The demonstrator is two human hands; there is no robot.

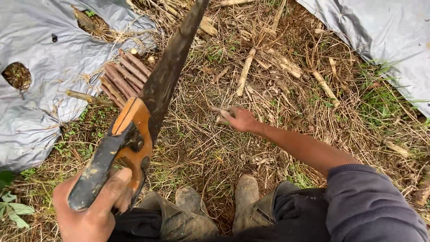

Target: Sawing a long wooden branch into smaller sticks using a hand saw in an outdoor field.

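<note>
Down at our feet, two muddy boots [210, 206] stand in dry grass, and we take them as our mark. Just left of the boots and nearest to us, our left hand [92, 210] is clenched round the black grip of a hand saw [148, 98], blade raised and pointing up and away. That looks like a carrying hold, teeth kept clear of the legs and the other arm. Beyond the boots, a little right, our right hand [239, 118] reaches out low, fingers closing on a short cut stick [219, 110] lying on the ground; we cannot tell if the grasp is firm. Farther out and left of the boots, partly behind the blade, a bundle of reddish cuttings [123, 78] lies side by side at the edge of the grey plastic sheet [45, 58], seemingly gathered in one place. Farthest from the boots, pale cut stems [245, 71] lie scattered in the straw, and another grey sheet [385, 36] covers the far right.
</note>
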